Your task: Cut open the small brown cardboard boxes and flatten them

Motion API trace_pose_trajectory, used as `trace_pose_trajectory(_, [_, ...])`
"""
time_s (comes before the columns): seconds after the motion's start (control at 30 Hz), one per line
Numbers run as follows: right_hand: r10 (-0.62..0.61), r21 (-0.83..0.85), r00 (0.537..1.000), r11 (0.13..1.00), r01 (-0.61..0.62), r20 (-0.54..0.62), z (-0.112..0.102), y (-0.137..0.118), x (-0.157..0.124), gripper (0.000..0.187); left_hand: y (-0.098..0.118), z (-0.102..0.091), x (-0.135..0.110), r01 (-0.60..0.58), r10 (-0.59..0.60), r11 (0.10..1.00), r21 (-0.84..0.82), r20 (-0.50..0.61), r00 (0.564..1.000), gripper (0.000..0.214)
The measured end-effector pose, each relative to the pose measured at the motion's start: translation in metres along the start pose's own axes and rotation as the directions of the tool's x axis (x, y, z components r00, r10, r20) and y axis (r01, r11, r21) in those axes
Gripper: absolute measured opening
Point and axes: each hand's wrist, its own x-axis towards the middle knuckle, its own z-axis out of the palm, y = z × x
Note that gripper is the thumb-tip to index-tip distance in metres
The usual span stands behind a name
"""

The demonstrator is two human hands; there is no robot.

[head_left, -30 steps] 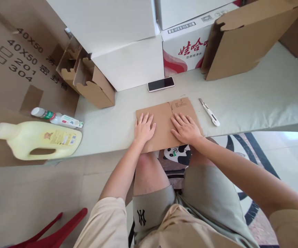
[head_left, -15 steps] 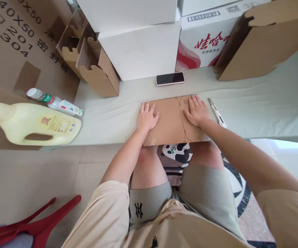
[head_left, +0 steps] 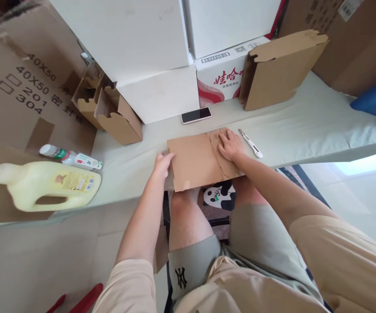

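A flat piece of folded brown cardboard (head_left: 191, 158) lies at the table's front edge, its near side jutting over my knees. My left hand (head_left: 163, 165) pinches its left edge, thumb on top and the other fingers hidden below or behind. Over on the right part, past a crease line, my right hand (head_left: 231, 146) rests flat with its fingers spread. A white utility knife (head_left: 250, 143) lies on the cloth just right of that hand.
Behind the cardboard lies a phone (head_left: 196, 115), in front of stacked white boxes (head_left: 162, 93). Open brown cartons (head_left: 119, 117) stand left, another carton (head_left: 273, 74) right. A yellow jug (head_left: 77, 184) and a small bottle (head_left: 73, 157) lie on the left.
My left hand has gone from lying flat on the cardboard to holding its left edge. My right hand stays on the right part. The view has shifted.
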Motion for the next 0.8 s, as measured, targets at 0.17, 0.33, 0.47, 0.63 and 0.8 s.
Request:
trace_pose_trajectory(0.17, [0.011, 0.077, 0.996, 0.997, -0.004, -0.087, -0.002, -0.003, -0.003, 0.062, -0.01, 0.004, -0.025, -0.083, 0.096, 0.99, -0.117, 0.111, 0.989, 0.046])
trace_pose_trajectory(0.33, [0.177, 0.362, 0.965, 0.927, -0.098, -0.194, -0.019, -0.005, -0.014, 0.073, -0.022, -0.005, -0.041, -0.264, 0.283, 0.939, -0.222, 0.059, 0.957, 0.063])
trace_pose_trajectory(0.47, [0.24, 0.729, 0.967, 0.676, -0.103, -0.086, -0.044, 0.01, -0.052, 0.063, -0.012, -0.017, -0.054, -0.481, 0.482, 0.864, -0.149, -0.035, 0.876, 0.081])
trace_pose_trajectory(0.63, [0.144, 0.948, 0.966, 0.208, -0.24, 0.213, -0.077, 0.059, -0.112, 0.06, 0.013, 0.003, -0.052, -0.582, 0.599, 0.794, -0.174, 0.062, 0.799, 0.071])
trace_pose_trajectory(0.8, [0.506, 0.949, 0.842, 0.315, 0.024, -0.189, -0.126, 0.133, -0.111, 0.062, 0.006, 0.061, -0.023, -0.589, 0.548, 0.792, 0.163, 0.237, 0.802, 0.043])
